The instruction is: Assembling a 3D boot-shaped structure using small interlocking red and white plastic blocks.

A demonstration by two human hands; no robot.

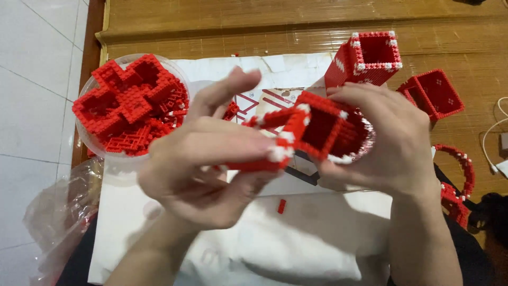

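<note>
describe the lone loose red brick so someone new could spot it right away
Start at the white paper sheet spread over the wooden floor, then look just below the red and white brick box held between the left hand and right hand. The single small red brick lies there alone on the paper, unlike the bricks heaped in the clear plastic bowl.

Wooden floor under white paper sheet

Bright, even indoor light — soft shadows, slight motion blur.
</note>
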